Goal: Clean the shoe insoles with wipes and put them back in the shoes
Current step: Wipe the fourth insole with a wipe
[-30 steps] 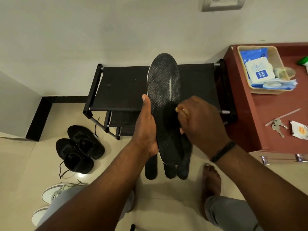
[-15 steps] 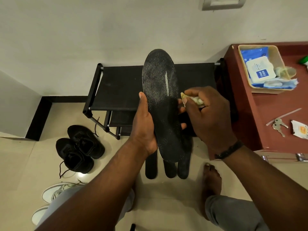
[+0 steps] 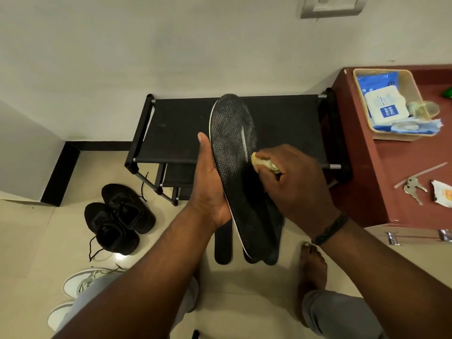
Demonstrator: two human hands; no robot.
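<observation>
The left hand [image 3: 210, 192] is holding the insole [image 3: 238, 167] up from its left edge, the palm under it and the thumb lying straight along the rim, so its fingers are grasping the insole. The right hand [image 3: 291, 184] is clenching a crumpled, yellowed wipe [image 3: 263, 163] in its fingers and is pressing it on the right edge of the insole, about the middle of its length. Half a second ago the wipe was lifted a little off the surface and the insole was standing higher; now the wipe is touching it again, somewhat lower, so I judge that a new stroke is beginning. The toe part beyond the fingers is looking grey and dusty, while the heel part below them is looking darker, which suggests that the cleaning of this insole is not finished. Under the hands, more insoles [image 3: 222, 248] are lying on the floor, waiting or already wiped; I cannot tell which. The black shoes [image 3: 119, 216] are standing well to the left of the left hand, and the white shoes [image 3: 80, 285] nearer to the person. The wipes pack [image 3: 384, 106] is sitting in a tray [image 3: 413, 81] on the tabletop [image 3: 403, 172], far right of the right hand.
</observation>
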